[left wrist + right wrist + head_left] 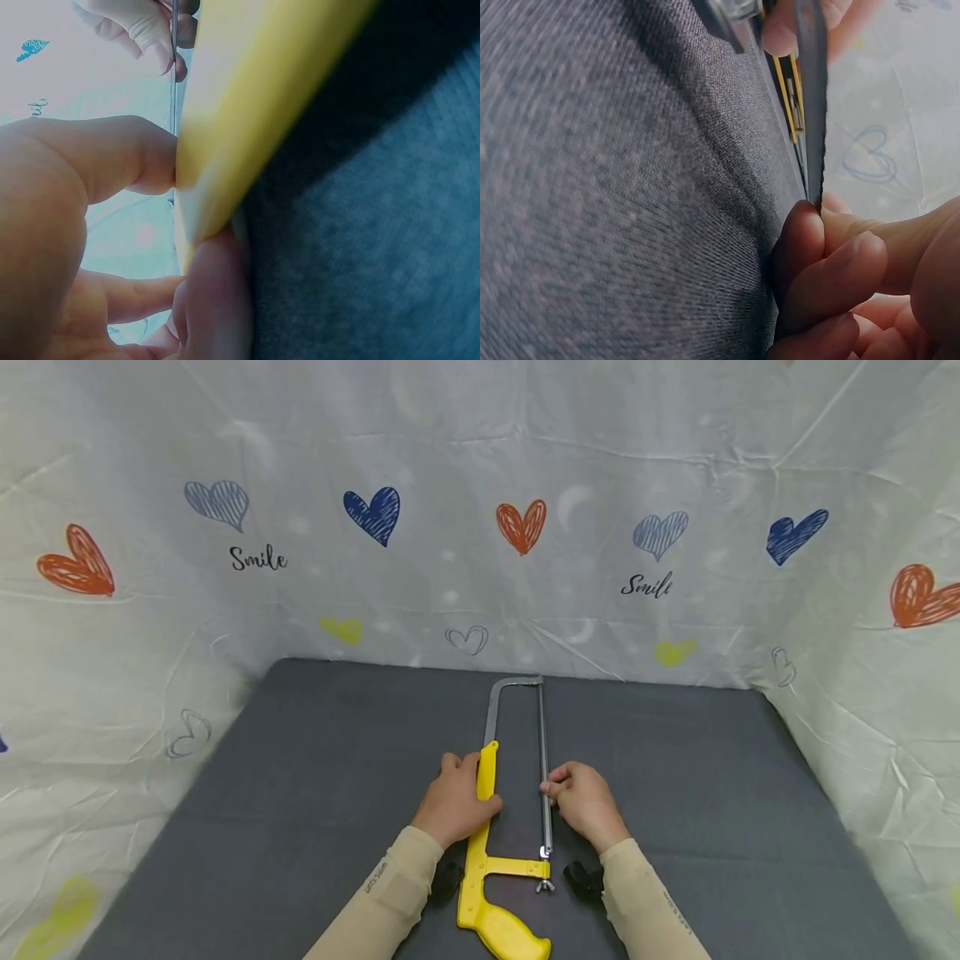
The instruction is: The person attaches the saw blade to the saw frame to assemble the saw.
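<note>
A hacksaw (512,867) with a yellow handle and a grey metal bow lies on the dark cloth, its handle toward me. My left hand (453,802) grips the yellow frame (240,90), thumb on one side and fingers on the other. On the right side, my right hand (588,802) pinches the thin blade (815,112) about midway along, between thumb and curled fingers. The blade's toothed edge shows in the right wrist view. A wing nut (544,886) sits at the blade's near end, below the yellow crossbar. The right fingertips partly hide the blade.
Dark grey cloth covers the table (337,735). A white curtain (450,585) printed with hearts and the word "Smile" hangs behind and at both sides. Black wrist devices (583,881) sit under both forearms, close to the saw.
</note>
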`<action>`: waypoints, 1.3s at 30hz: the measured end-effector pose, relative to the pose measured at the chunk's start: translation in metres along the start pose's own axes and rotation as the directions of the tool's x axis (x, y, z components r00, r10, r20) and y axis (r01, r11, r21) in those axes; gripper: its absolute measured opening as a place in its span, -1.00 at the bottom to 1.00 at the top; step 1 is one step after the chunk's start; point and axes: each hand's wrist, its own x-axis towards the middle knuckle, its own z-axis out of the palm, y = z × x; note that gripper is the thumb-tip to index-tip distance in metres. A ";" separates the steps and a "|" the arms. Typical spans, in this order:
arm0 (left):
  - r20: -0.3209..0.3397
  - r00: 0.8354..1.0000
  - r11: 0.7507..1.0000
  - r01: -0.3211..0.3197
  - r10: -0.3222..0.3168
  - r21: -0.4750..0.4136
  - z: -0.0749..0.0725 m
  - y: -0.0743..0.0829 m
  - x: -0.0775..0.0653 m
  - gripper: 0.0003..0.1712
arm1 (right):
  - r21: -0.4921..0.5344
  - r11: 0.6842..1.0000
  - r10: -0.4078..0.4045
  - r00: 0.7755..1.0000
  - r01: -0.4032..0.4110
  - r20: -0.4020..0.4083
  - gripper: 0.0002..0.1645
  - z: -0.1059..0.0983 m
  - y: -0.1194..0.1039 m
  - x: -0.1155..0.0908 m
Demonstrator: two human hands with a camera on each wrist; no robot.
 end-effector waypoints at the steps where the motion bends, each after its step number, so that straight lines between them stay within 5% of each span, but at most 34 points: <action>1: 0.002 1.000 1.000 0.001 -0.001 -0.002 0.000 0.000 0.000 -0.06 | 0.000 1.000 0.002 1.000 -0.002 0.001 -0.83 0.000 0.000 0.000; 39: 0.009 1.000 0.999 0.026 -0.027 0.026 0.000 0.001 0.002 -0.07 | -0.079 0.997 0.003 1.000 -0.003 0.005 -0.77 -0.002 -0.004 -0.003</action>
